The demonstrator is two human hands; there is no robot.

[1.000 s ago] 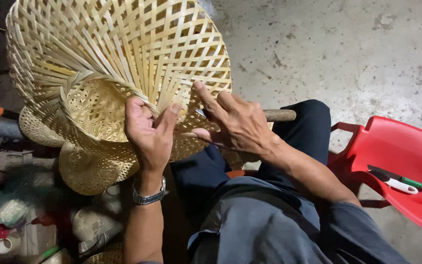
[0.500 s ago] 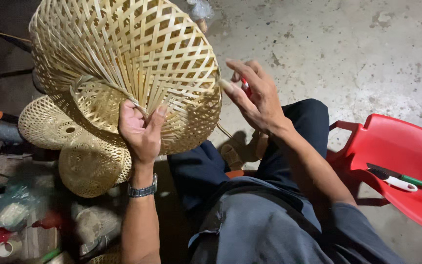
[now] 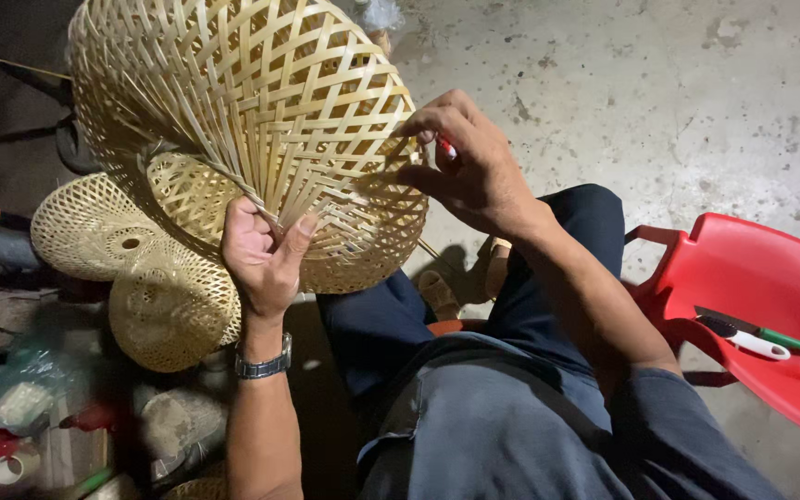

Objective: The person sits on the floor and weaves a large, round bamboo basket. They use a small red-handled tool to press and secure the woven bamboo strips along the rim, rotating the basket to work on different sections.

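A large open-weave bamboo basket (image 3: pixel 243 111) is held up in front of me, its loose strip ends fanning down toward my lap. My left hand (image 3: pixel 261 259), with a metal watch on the wrist, grips those strip ends at the basket's lower edge. My right hand (image 3: pixel 469 167) rests on the basket's right rim, fingers curled, with a small red thing pinched between the fingers. I sit with dark trousers over my knees.
Two finished woven bamboo pieces (image 3: pixel 131 268) lie on the floor at left beside bags and tape rolls (image 3: pixel 11 435). A red plastic chair (image 3: pixel 752 306) at right carries a white-handled tool and a green pen. Grey concrete floor lies beyond.
The basket has been lifted and turned to the right. My right hand left the strip ends and moved up to the basket's right rim; my left hand stays on the strips.
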